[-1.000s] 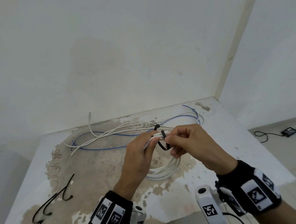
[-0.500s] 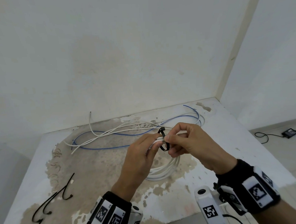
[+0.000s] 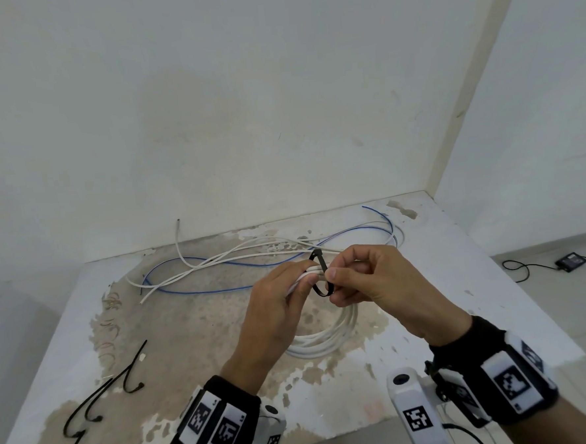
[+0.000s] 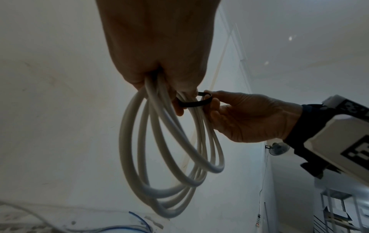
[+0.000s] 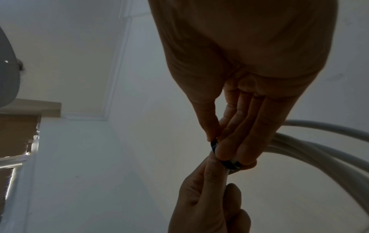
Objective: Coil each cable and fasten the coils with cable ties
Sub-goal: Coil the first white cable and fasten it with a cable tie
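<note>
Since a second ago the black tie's loop has drawn smaller around the white coil.

Head view: my left hand (image 3: 276, 312) clamps the white coil (image 3: 326, 343) above the table (image 3: 495, 298); my right hand (image 3: 374, 278) pinches the black tie (image 3: 319, 275). Left wrist: loops hang unequal, so one may slip free if my grip loosens. Right wrist: the fingertips (image 5: 225, 151) cover the tie; the tail could slip out. Loose cables (image 3: 218, 264) and spare ties (image 3: 100, 398) wait.
</note>
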Available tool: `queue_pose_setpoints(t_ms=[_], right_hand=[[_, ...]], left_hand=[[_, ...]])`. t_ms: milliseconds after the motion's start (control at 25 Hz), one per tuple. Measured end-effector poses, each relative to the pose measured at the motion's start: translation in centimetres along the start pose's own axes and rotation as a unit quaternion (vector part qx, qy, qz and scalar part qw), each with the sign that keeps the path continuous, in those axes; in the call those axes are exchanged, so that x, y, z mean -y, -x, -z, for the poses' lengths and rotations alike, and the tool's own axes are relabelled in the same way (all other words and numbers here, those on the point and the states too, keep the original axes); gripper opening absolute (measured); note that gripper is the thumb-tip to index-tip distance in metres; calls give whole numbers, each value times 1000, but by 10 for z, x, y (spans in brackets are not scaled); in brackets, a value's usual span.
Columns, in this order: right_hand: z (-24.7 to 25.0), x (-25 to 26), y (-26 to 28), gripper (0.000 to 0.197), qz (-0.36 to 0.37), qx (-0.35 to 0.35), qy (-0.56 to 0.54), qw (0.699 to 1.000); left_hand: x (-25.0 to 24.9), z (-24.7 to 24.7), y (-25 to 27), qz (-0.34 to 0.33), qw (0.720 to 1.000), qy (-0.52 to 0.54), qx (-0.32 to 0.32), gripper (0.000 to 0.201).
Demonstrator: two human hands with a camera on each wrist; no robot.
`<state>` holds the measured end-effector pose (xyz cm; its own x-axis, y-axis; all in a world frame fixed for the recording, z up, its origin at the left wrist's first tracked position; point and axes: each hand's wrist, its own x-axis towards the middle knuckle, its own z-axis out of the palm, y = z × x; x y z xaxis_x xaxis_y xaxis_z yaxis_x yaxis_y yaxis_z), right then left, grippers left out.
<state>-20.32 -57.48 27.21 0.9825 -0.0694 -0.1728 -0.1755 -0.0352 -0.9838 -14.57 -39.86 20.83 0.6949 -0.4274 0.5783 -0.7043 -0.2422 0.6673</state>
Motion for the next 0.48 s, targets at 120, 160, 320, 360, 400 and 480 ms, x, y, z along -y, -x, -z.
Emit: queue_pose_setpoints(t_ms=[120,160,320,360,400,480], right_hand=[[0,0,1,7,0,2,2,1000],[0,0,1,7,0,2,3,1000],[-1,0,1,7,-3,5,-5,1000],[-1,0,1,7,-1,4,-8,1000],[-1,0,1,7,2,-1,-11,1000],[0,1,2,6,9,-15,-20,1000]], left_hand=[[-1,1,1,0,1000,-2,5,20],[-1,1,1,0,1000,-4,6,20],[-1,3,3,0,1000,-9,12,22],[-1,3,4,-3,1000,-10,14,22],[-1,4,4,-6,1000,-10,18,23],[-1,5,5,-13,999,-12,34,24]])
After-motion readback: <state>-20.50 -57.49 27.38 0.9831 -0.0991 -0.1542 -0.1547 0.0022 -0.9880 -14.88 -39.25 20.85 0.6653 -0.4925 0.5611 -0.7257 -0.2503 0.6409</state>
